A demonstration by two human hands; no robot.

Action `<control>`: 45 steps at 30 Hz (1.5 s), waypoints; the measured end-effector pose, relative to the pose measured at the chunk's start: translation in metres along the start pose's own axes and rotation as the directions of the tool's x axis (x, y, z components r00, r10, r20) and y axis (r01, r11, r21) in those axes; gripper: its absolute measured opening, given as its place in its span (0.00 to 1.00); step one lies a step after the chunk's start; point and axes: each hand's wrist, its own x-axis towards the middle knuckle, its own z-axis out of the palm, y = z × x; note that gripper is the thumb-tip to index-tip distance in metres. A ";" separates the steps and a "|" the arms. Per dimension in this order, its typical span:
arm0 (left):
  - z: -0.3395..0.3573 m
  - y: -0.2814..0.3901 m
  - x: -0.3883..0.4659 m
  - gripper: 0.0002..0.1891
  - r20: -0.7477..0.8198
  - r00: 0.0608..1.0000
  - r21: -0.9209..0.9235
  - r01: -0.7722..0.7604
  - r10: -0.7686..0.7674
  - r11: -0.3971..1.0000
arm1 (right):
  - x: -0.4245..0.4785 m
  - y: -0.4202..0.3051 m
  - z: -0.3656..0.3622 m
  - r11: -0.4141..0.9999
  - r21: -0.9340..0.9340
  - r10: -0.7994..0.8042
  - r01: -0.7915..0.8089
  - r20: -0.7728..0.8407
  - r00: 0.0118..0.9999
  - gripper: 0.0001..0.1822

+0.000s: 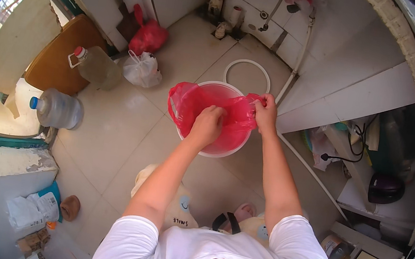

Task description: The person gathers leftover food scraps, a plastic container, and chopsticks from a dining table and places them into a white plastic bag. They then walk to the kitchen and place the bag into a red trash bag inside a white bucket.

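Note:
A red plastic bag [232, 107] lies spread in the mouth of a round bin [223, 156] with a white rim, which stands on the tiled floor before me. My right hand [266, 114] pinches the bag's bunched right edge above the bin's rim. Over the middle of the bin is my left hand [208, 123], its fingers bent down at the red plastic; whether they grip it is hidden. The bag's left handle loop sticks out past the rim. Just behind the bin, a white plastic ring [249, 61] lies on the floor.
Far left stand a large bottle with a red cap [100, 69] and one with a blue cap [61, 109]. Nearby sit a tied white bag [143, 71] and a tied red bag [148, 38]. A white pipe [312, 174] runs along the right, beside a cluttered shelf [375, 210].

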 end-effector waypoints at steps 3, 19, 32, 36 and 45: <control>0.025 -0.034 0.020 0.25 0.137 0.984 0.475 0.031 -0.109 0.880 | 0.001 -0.014 -0.002 0.993 0.112 0.035 -0.047 0.105 0.994 0.07; 0.016 -0.065 0.056 0.36 0.044 0.999 0.722 -0.017 -0.021 0.692 | 0.033 0.006 -0.040 0.870 0.124 0.417 -0.478 0.333 0.846 0.15; -0.005 -0.051 0.073 0.36 -0.005 0.991 0.695 0.102 -0.136 0.712 | 0.052 0.039 -0.020 0.664 0.467 0.462 -0.584 0.358 0.812 0.14; -0.027 -0.060 0.087 0.32 0.021 0.976 0.525 0.173 -0.216 0.833 | 0.061 0.083 -0.007 0.735 0.417 0.524 -0.535 0.151 0.838 0.13; -0.055 -0.119 0.019 0.23 0.012 0.923 -0.363 0.363 -0.385 0.859 | -0.001 0.142 -0.006 0.321 0.358 0.689 -0.877 0.547 0.476 0.13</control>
